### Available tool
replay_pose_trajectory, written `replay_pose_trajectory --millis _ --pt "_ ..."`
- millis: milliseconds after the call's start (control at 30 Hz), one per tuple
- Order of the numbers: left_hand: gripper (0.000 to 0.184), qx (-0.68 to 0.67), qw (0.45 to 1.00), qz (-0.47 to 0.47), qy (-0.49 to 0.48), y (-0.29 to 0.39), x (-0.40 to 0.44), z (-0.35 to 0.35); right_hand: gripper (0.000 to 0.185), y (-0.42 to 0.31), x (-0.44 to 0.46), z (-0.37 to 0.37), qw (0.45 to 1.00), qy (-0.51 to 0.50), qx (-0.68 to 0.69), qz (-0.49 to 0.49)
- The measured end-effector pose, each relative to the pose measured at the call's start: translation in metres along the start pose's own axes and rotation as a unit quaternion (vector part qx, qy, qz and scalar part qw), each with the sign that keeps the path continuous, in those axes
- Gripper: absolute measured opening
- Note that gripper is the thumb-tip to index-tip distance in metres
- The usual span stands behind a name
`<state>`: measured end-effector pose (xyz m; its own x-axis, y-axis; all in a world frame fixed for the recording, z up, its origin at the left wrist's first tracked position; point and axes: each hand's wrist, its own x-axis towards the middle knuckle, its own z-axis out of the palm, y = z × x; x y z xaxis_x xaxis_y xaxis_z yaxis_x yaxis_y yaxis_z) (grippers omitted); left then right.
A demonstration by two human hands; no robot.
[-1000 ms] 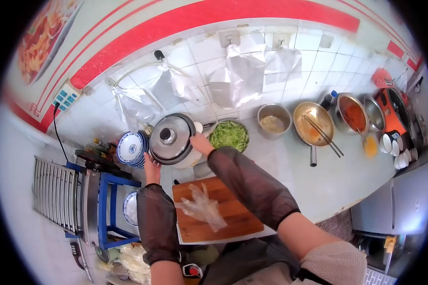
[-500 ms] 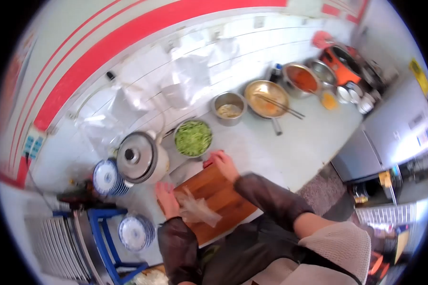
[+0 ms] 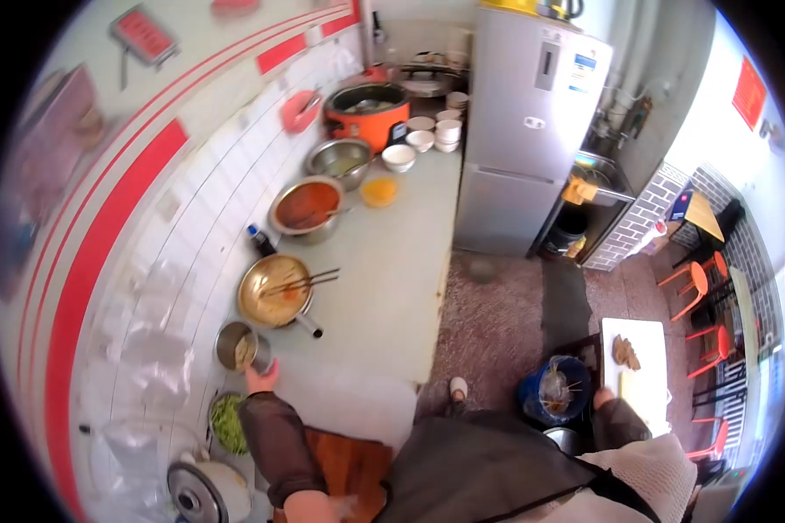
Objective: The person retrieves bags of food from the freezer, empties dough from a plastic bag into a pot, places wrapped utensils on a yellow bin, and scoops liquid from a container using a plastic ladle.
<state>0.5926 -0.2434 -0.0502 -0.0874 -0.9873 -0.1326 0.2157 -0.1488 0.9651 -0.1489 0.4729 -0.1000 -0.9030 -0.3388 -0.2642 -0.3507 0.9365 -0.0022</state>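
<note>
My left hand (image 3: 262, 377) is at the near rim of a small steel pot (image 3: 228, 342) with pale food inside, thumb and fingers apart. I cannot tell whether it touches the pot. Next to its sleeve stands a bowl of shredded green vegetable (image 3: 228, 424). A wooden cutting board (image 3: 344, 466) lies on the counter below that forearm, partly covered by it. My right hand (image 3: 602, 398), at the left edge of a white-topped low table (image 3: 645, 336), shows only in part, its fingers unclear. Brown food pieces (image 3: 625, 352) and a yellowish block-like thing (image 3: 627, 383) lie on that table.
Along the wall stand a pan with chopsticks (image 3: 275, 307), a bowl of red sauce (image 3: 308, 207), an orange cooker (image 3: 371, 126) and white bowls (image 3: 399, 158). A lidded pot (image 3: 222, 492) is at lower left. A blue bin (image 3: 532, 405) stands on the floor, beyond it a fridge (image 3: 523, 131).
The view has swung right, bringing in the fridge, floor and white-topped table. My left hand has gone from the cutting board to the steel pot; my right hand from the board to the low table.
</note>
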Motion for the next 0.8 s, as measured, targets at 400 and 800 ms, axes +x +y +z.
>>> replay_pose_trajectory --millis 400,800 --pt "0.034 -0.091 0.986 -0.041 0.131 0.028 -0.020 0.030 0.014 -0.034 0.113 0.024 0.981 -0.012 0.090 -0.171" --pt "0.060 -0.459 0.839 0.067 0.283 0.135 -0.107 0.285 0.022 -0.550 0.387 -0.199 0.843 -0.076 0.325 -0.421"
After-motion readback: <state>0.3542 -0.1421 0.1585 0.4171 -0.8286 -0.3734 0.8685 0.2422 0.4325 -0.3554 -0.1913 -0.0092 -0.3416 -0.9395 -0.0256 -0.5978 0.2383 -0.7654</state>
